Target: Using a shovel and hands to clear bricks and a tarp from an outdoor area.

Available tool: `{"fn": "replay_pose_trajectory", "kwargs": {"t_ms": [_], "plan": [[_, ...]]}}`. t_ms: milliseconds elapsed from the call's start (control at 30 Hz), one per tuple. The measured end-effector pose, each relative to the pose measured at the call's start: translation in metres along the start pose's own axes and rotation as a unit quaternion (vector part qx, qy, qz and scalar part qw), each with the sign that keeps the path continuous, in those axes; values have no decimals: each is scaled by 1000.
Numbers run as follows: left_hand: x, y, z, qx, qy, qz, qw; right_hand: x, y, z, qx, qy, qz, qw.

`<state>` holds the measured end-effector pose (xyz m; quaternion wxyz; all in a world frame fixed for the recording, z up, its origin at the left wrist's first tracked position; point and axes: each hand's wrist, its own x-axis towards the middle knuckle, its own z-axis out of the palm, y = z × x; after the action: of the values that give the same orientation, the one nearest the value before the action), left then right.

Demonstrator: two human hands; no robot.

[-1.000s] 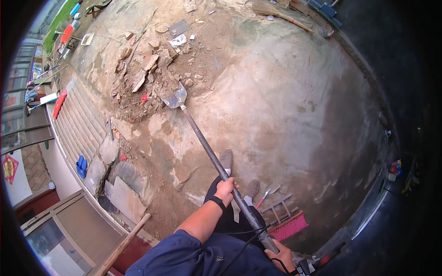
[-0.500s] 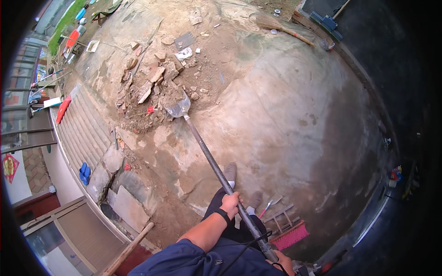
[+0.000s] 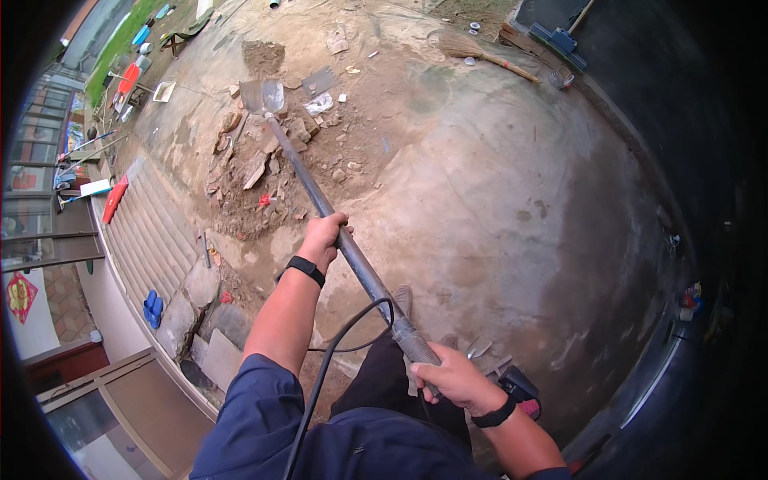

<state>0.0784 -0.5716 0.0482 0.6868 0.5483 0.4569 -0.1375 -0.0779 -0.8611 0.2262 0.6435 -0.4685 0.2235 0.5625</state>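
A long-handled shovel (image 3: pixel 308 180) reaches away from me, up and to the left, over a heap of broken rubble and soil (image 3: pixel 256 164). My left hand (image 3: pixel 325 236) is wrapped round the middle of its shaft. Close to my body, my right hand (image 3: pixel 452 374) grips the ribbed rear end. The metal blade (image 3: pixel 262 96) is past the far side of the heap. Just beyond it shows a brown clump of soil (image 3: pixel 262 60); whether it is in the air or on the ground I cannot tell.
A straw broom (image 3: pixel 488 58) lies at the far right. Ribbed steps (image 3: pixel 152 224) run along the left, with blue slippers (image 3: pixel 152 308) near broken slabs (image 3: pixel 220 360). A black cable (image 3: pixel 320 392) loops across my front. A small trowel (image 3: pixel 478 349) lies by my feet.
The shovel has been thrust forward and lifted, its blade passing from the heap's near side to beyond it. Both hands moved forward with it. A soil clump now shows beyond the blade.
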Motion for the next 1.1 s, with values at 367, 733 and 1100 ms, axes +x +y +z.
{"fn": "replay_pose_trajectory", "kwargs": {"t_ms": [367,733,1100], "plan": [[-191,-316,74,-57,-31,-372,926,-242,243,-68,-378,277,131,874],[-279,-377,116,0,-74,-410,909,-318,259,-61,-315,320,252,857],[-222,-355,115,-44,-37,-341,938,-265,238,-77,-322,297,134,889]]}}
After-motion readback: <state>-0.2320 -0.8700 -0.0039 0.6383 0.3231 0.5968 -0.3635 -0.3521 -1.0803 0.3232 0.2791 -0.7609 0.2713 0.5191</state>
